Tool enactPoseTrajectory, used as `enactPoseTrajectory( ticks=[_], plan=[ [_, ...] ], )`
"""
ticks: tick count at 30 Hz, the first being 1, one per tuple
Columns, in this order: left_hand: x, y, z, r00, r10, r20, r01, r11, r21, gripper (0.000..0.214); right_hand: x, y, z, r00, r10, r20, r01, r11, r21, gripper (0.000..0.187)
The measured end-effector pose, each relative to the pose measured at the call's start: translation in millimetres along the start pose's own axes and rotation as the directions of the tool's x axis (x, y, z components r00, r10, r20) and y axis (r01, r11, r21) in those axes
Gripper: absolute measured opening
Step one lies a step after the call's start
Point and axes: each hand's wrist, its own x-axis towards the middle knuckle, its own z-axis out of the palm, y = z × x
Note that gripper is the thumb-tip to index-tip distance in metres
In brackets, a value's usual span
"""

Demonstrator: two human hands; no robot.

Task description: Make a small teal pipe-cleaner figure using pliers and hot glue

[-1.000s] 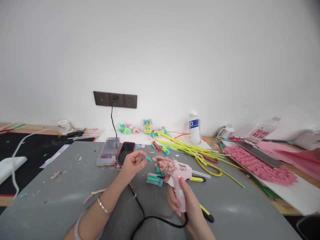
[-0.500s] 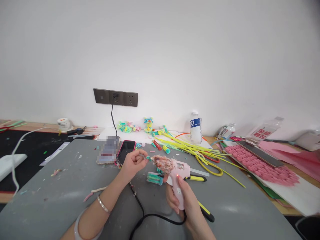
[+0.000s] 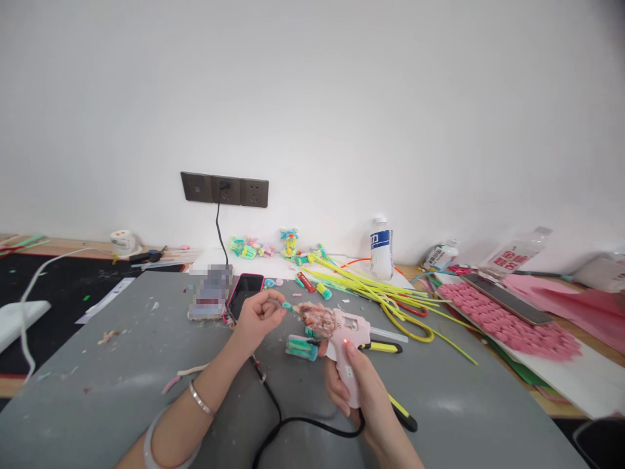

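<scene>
My right hand [image 3: 359,391] is wrapped round the handle of a pink hot glue gun [image 3: 342,332], whose crusted nozzle points left. A red light glows on the gun. My left hand [image 3: 258,317] pinches a small teal roll [image 3: 288,306] right at the nozzle tip. A bundle of teal and green rolls [image 3: 301,347] lies on the grey mat [image 3: 122,397] just below the nozzle. The gun's black cord [image 3: 293,426] loops along the mat toward me.
A phone in a pink case [image 3: 245,292] lies behind my left hand. Yellow foam strips [image 3: 381,296] spread to the right, with a white bottle [image 3: 380,248] behind them. A board of pink rolls [image 3: 508,326] sits far right. Small finished figures [image 3: 289,244] stand by the wall under the sockets [image 3: 224,189].
The teal roll in my left hand has come closer to the nozzle, from a small gap to touching. The gun has shifted slightly left and up.
</scene>
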Motion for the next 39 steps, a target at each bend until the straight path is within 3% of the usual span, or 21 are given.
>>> enactPoseTrajectory(
  ticks=[13, 24, 28, 31, 35, 37, 39],
  plan=[
    [0, 2, 0.2, 0.999, 0.011, -0.048, -0.011, 1.0, -0.013, 0.018, -2, -2, -1, 1.0, -0.007, -0.029, 0.006, 0.999, -0.034, 0.047],
    [-2, 6, 1.6, 1.0, 0.028, 0.004, -0.028, 1.0, -0.003, 0.017, -3, -6, 4, 0.998, -0.014, -0.058, 0.01, 0.998, -0.068, 0.048],
    [-1, 0, -0.8, 0.997, 0.032, -0.066, -0.035, 0.999, -0.036, 0.018, -2, -3, 0, 0.99, -0.036, -0.139, 0.011, 0.985, -0.172, 0.049],
    [1, -4, -3.7, 0.982, 0.034, -0.186, -0.051, 0.995, -0.088, 0.02, 3, 1, -2, 0.981, -0.104, -0.163, 0.055, 0.959, -0.279, 0.05],
    [6, -1, -10.0, 0.925, 0.038, -0.378, -0.107, 0.981, -0.163, 0.022, 16, -1, 7, 0.959, -0.252, -0.128, 0.155, 0.849, -0.506, 0.049],
    [9, 5, -15.6, 0.9, 0.033, -0.434, -0.132, 0.971, -0.201, 0.022, 24, -4, 15, 0.956, -0.286, -0.067, 0.168, 0.721, -0.673, 0.046],
    [12, 12, -22.8, 0.883, 0.043, -0.467, -0.174, 0.955, -0.242, 0.024, 32, -5, 24, 0.957, -0.29, 0.016, 0.173, 0.523, -0.834, 0.041]
  ],
)
